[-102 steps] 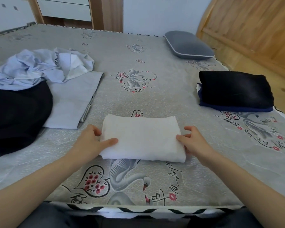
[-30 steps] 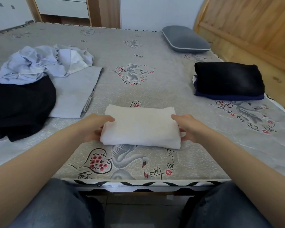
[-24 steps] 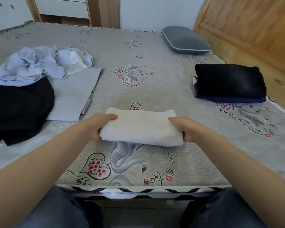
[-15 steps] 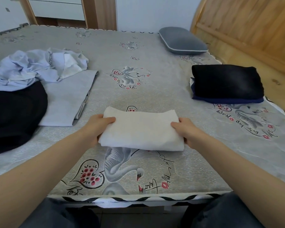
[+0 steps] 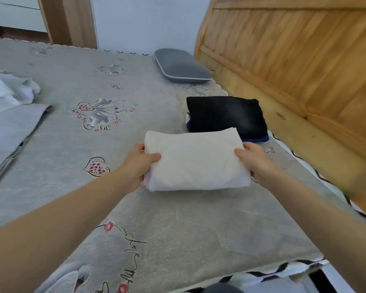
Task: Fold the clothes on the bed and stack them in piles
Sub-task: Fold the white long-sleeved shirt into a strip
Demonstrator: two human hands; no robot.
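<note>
A folded white garment (image 5: 195, 160) hangs above the grey patterned bed (image 5: 156, 225), held at both ends. My left hand (image 5: 138, 164) grips its left end, thumb on top. My right hand (image 5: 255, 160) grips its right end the same way. Just beyond it lies a pile of folded clothes (image 5: 226, 117), black on top of dark blue, near the wooden headboard. The white garment's far edge overlaps the pile's near edge in view. Unfolded pale clothes (image 5: 7, 94) lie at the far left beside a flat light grey garment (image 5: 11, 132).
A grey pillow (image 5: 181, 66) rests at the bed's far end. The wooden headboard (image 5: 304, 66) runs along the right side. The bed's near edge (image 5: 273, 271) has a black-and-white zigzag trim. A wooden door frame (image 5: 68, 20) stands behind the bed.
Both hands lifted the folded white garment off the bed and carried it right toward the black pile. My view turned right, so the dark clothes at the left left the frame.
</note>
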